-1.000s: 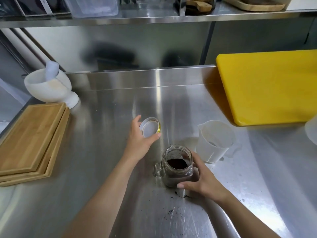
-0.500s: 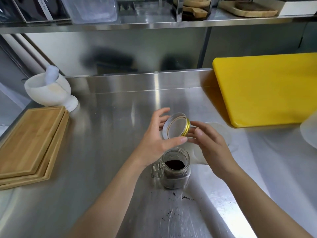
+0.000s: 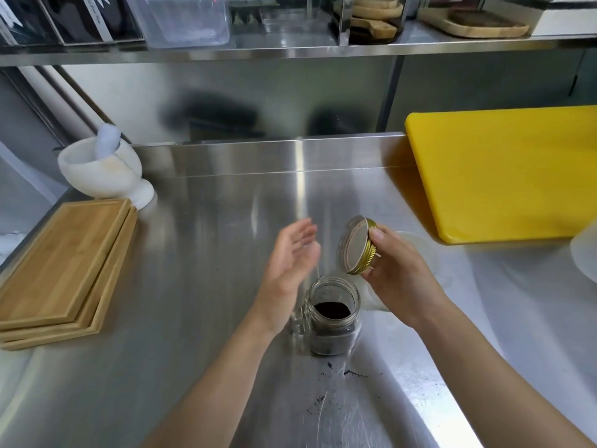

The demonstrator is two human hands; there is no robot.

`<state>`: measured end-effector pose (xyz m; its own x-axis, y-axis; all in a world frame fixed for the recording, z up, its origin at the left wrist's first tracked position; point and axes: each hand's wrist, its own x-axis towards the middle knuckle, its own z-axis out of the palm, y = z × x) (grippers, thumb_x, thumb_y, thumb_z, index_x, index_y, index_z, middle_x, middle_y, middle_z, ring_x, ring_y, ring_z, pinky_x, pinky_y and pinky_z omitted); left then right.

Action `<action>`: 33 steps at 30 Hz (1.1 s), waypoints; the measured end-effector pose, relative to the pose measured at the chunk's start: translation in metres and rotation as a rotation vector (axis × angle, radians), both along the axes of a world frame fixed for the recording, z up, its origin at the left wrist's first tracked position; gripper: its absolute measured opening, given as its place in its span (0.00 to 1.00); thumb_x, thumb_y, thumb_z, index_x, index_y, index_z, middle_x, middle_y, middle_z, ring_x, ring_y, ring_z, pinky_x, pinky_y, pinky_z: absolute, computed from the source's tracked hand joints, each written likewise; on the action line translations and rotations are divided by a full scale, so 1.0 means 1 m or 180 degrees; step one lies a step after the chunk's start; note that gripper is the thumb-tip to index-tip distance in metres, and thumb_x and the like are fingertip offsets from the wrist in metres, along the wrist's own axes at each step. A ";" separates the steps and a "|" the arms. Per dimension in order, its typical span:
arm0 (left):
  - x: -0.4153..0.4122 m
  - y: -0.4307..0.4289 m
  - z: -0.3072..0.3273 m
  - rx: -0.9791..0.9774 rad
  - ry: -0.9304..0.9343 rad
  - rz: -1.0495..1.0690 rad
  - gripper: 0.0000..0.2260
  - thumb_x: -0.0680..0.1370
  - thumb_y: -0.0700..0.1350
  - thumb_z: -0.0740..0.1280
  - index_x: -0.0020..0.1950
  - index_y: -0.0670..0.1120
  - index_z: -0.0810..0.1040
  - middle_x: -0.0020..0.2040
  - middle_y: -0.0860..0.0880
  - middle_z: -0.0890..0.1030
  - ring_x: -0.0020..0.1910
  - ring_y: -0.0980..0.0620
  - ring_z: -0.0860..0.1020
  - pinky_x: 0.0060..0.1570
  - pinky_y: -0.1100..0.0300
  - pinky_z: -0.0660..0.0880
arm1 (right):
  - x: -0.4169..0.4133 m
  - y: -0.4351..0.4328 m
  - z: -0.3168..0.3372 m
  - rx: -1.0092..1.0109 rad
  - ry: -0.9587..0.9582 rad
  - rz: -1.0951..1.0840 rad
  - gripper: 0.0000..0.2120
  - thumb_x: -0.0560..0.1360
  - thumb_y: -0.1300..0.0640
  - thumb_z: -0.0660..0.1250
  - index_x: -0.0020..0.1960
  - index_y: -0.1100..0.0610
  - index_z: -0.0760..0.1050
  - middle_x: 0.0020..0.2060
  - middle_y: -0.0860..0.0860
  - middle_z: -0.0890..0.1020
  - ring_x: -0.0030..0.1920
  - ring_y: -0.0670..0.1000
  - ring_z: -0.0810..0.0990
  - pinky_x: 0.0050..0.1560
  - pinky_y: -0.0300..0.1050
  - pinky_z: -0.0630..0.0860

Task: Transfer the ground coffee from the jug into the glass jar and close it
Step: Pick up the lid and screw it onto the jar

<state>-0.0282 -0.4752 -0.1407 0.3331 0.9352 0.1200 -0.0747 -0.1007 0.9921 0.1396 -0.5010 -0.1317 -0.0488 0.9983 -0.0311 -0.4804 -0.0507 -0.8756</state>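
Since half a second ago the gold-rimmed lid (image 3: 357, 245) has passed to the right hand (image 3: 399, 276), which pinches its rim, tilted on edge above the jar; the left hand (image 3: 290, 270) hangs open, empty, just left. Glass jar (image 3: 334, 315), near centre of the worktop (image 3: 193, 253), holds the ground coffee (image 3: 332, 310). Thin, light, stiff lid: grip the knurled edge; steady the slippery, breakable jar by its handle

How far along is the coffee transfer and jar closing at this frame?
Done: the ground coffee sits in the open glass jar; some grounds spilled on the counter. In hand: the right hand holds the gold lid tilted above the jar; the left hand is empty. Left: screwing the lid on.
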 end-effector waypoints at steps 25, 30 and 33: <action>-0.001 -0.018 -0.089 -0.0701 0.0399 0.0824 0.21 0.77 0.51 0.61 0.26 0.43 0.63 0.25 0.48 0.59 0.25 0.52 0.57 0.28 0.54 0.52 | -0.019 -0.007 0.006 0.1261 -0.4976 0.1316 0.30 0.70 0.45 0.69 0.69 0.48 0.63 0.60 0.45 0.67 0.57 0.43 0.59 0.58 0.36 0.60; -0.001 -0.016 -0.092 -0.0711 0.0427 0.0745 0.22 0.74 0.57 0.61 0.25 0.45 0.62 0.25 0.47 0.59 0.26 0.51 0.57 0.29 0.51 0.51 | -0.016 -0.006 0.012 0.1209 -0.4940 0.1614 0.30 0.70 0.48 0.70 0.69 0.45 0.62 0.63 0.45 0.67 0.59 0.43 0.61 0.61 0.36 0.64; -0.001 -0.016 -0.092 -0.0624 0.0515 0.0744 0.23 0.74 0.58 0.60 0.23 0.51 0.58 0.20 0.56 0.59 0.23 0.55 0.57 0.27 0.57 0.52 | -0.015 -0.003 0.016 0.1305 -0.4982 0.1824 0.30 0.70 0.50 0.71 0.68 0.44 0.62 0.63 0.45 0.67 0.59 0.42 0.61 0.59 0.31 0.63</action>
